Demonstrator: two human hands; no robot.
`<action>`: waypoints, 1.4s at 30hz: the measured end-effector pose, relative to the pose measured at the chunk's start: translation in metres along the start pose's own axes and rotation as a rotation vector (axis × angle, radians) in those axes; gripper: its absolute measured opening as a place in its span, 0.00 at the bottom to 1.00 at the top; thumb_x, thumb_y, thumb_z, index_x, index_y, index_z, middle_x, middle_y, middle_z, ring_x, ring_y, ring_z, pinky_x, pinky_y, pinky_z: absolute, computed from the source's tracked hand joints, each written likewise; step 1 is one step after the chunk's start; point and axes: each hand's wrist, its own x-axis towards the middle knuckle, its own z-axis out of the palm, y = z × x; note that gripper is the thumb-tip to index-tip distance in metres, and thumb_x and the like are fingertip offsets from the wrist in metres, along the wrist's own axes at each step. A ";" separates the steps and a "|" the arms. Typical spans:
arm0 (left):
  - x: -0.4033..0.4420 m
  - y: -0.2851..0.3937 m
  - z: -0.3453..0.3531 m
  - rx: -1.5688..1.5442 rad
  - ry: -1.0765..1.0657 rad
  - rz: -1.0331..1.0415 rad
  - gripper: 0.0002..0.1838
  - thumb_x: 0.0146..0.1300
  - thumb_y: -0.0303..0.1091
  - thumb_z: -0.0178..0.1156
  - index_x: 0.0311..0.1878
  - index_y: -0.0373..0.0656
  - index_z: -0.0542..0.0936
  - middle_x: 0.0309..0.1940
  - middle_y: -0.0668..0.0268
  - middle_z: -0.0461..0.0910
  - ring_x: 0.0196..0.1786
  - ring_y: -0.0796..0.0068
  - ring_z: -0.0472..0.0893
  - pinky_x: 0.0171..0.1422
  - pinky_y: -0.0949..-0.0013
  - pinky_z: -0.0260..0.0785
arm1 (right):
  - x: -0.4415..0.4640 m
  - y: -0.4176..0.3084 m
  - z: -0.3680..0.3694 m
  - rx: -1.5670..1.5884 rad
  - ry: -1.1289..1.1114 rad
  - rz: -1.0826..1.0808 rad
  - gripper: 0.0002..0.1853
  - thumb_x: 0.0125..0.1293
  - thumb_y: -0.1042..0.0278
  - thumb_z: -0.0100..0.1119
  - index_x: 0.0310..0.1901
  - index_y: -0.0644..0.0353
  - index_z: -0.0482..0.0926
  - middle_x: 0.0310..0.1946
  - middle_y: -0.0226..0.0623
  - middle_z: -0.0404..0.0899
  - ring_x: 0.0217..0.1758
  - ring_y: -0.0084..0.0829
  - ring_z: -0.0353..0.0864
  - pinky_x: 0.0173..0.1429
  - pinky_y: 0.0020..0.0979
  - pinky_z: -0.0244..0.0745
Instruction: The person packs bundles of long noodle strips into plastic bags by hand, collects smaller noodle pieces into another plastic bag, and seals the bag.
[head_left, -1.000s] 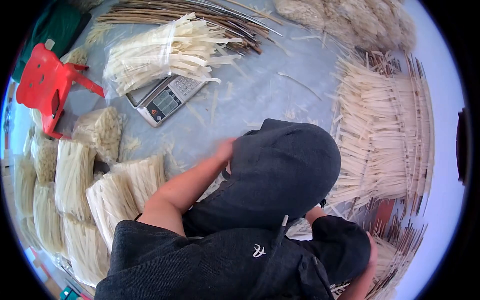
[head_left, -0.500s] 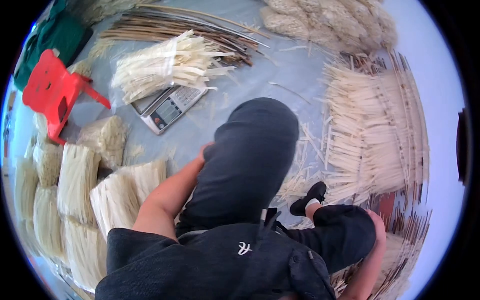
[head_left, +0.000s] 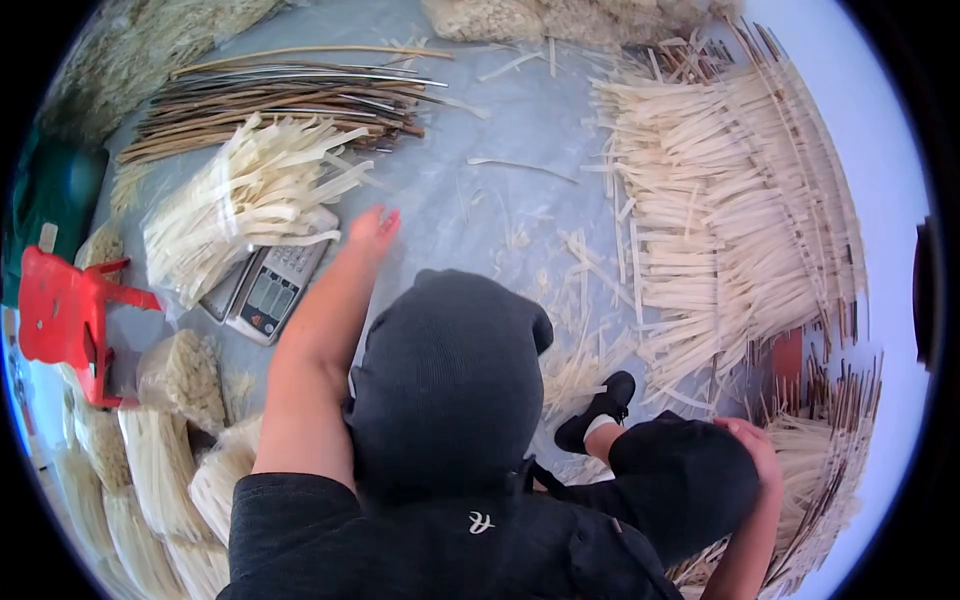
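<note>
My left hand (head_left: 376, 230) is raised over the grey floor sheet, just right of the digital scale (head_left: 268, 290). It holds nothing, and its fingers are apart. On the scale lies a bagged bundle of pale strips (head_left: 235, 205), whose loose ends point toward that hand. My right hand (head_left: 752, 445) rests on my bent right knee, beside the rows of pale strips; its fingers lie over the dark trouser cloth with nothing in them.
Brown and silver rods (head_left: 280, 105) lie beyond the scale. A red stool (head_left: 65, 320) and bagged strip bundles (head_left: 160, 460) are at the left. Rows of pale strips (head_left: 700, 200) cover the right side. A fluffy pile (head_left: 560, 18) lies at the far edge.
My left hand has left my left knee and reached forward toward the bundle on the scale. My right hand stays on my right knee. The view has shifted, and the knee has moved left.
</note>
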 end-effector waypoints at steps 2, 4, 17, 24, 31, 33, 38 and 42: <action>0.014 0.005 0.021 -0.159 0.197 0.039 0.19 0.69 0.34 0.57 0.60 0.44 0.69 0.48 0.62 0.74 0.47 0.64 0.80 0.49 0.61 0.79 | 0.002 -0.006 0.000 0.060 0.011 0.081 0.22 0.66 0.56 0.59 0.52 0.67 0.79 0.44 0.35 0.82 0.46 0.25 0.78 0.53 0.25 0.70; 0.039 0.006 0.020 -0.146 0.123 0.057 0.18 0.69 0.34 0.57 0.60 0.45 0.70 0.44 0.64 0.75 0.44 0.68 0.80 0.49 0.62 0.79 | 0.006 -0.014 0.002 0.113 0.017 0.163 0.22 0.66 0.57 0.59 0.53 0.68 0.78 0.45 0.36 0.82 0.46 0.25 0.79 0.54 0.25 0.70; 0.058 0.013 0.049 -0.299 0.139 0.177 0.25 0.64 0.30 0.62 0.62 0.39 0.66 0.56 0.57 0.68 0.46 0.64 0.77 0.51 0.62 0.80 | 0.048 -0.019 -0.014 0.222 -0.011 0.215 0.22 0.68 0.60 0.58 0.55 0.70 0.76 0.47 0.39 0.81 0.50 0.27 0.79 0.57 0.26 0.71; 0.122 0.023 0.044 -0.484 -0.059 0.181 0.21 0.63 0.31 0.65 0.54 0.35 0.68 0.43 0.55 0.75 0.44 0.59 0.81 0.51 0.59 0.81 | 0.065 -0.023 -0.019 0.014 -0.013 0.162 0.22 0.67 0.58 0.58 0.54 0.67 0.77 0.50 0.35 0.80 0.54 0.27 0.76 0.63 0.28 0.65; 0.134 0.012 0.063 -0.268 -0.152 0.104 0.06 0.66 0.35 0.61 0.36 0.43 0.78 0.28 0.69 0.80 0.32 0.78 0.81 0.42 0.72 0.79 | 0.077 -0.038 -0.026 0.094 -0.059 0.247 0.18 0.68 0.60 0.57 0.55 0.61 0.79 0.43 0.31 0.81 0.49 0.21 0.76 0.57 0.24 0.68; 0.084 -0.014 0.092 -0.110 -0.217 -0.053 0.05 0.66 0.34 0.62 0.38 0.44 0.79 0.29 0.71 0.81 0.30 0.80 0.79 0.42 0.73 0.79 | 0.082 -0.044 -0.026 0.104 -0.080 0.260 0.18 0.68 0.61 0.57 0.55 0.61 0.79 0.43 0.31 0.81 0.49 0.21 0.76 0.57 0.24 0.68; -0.087 -0.043 0.220 0.823 -0.500 -0.395 0.07 0.67 0.35 0.59 0.44 0.46 0.80 0.31 0.70 0.82 0.30 0.83 0.79 0.37 0.76 0.75 | 0.078 -0.039 -0.028 0.183 -0.133 0.226 0.18 0.68 0.60 0.58 0.55 0.61 0.79 0.42 0.30 0.81 0.47 0.19 0.76 0.55 0.23 0.69; -0.150 -0.054 0.289 1.841 -0.944 -0.279 0.10 0.64 0.40 0.57 0.41 0.45 0.81 0.31 0.66 0.83 0.34 0.72 0.81 0.33 0.68 0.72 | 0.076 -0.026 -0.037 0.235 -0.163 0.177 0.18 0.68 0.59 0.58 0.54 0.61 0.79 0.42 0.30 0.81 0.46 0.19 0.76 0.54 0.23 0.69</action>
